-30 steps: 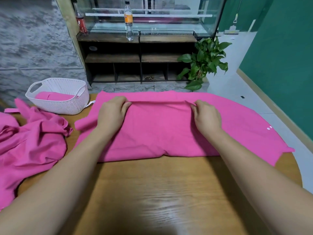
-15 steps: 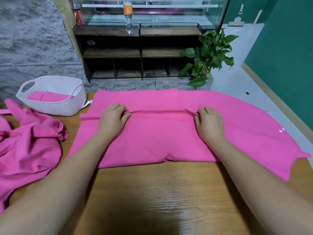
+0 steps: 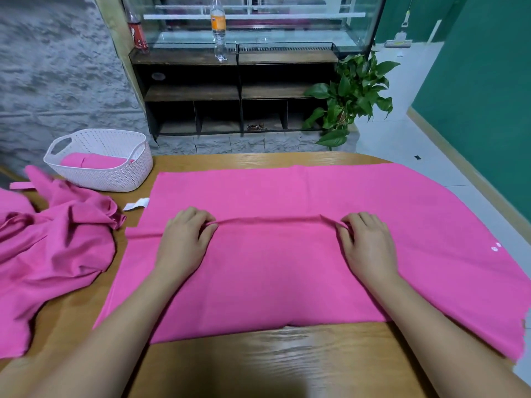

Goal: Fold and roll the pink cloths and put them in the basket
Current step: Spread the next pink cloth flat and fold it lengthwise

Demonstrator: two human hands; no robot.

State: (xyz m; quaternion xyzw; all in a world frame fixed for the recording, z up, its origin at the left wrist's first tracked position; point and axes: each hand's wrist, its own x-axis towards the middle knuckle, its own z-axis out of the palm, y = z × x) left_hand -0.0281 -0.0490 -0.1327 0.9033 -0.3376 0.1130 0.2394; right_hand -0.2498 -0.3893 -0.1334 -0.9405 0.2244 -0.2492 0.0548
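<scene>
While both hands' grips, left hand (image 3: 184,242) and right hand (image 3: 366,244), pinch its raised fold, the smooth pink cloth (image 3: 287,268) lies flat.

A potted plant (image 3: 349,101) stands beside dark shelving (image 3: 235,90) holding two bottles (image 3: 218,27).

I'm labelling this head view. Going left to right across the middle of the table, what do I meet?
Crumpled pink cloth → white tag → left hand → right hand → small white marks on the spread cloth.
</scene>
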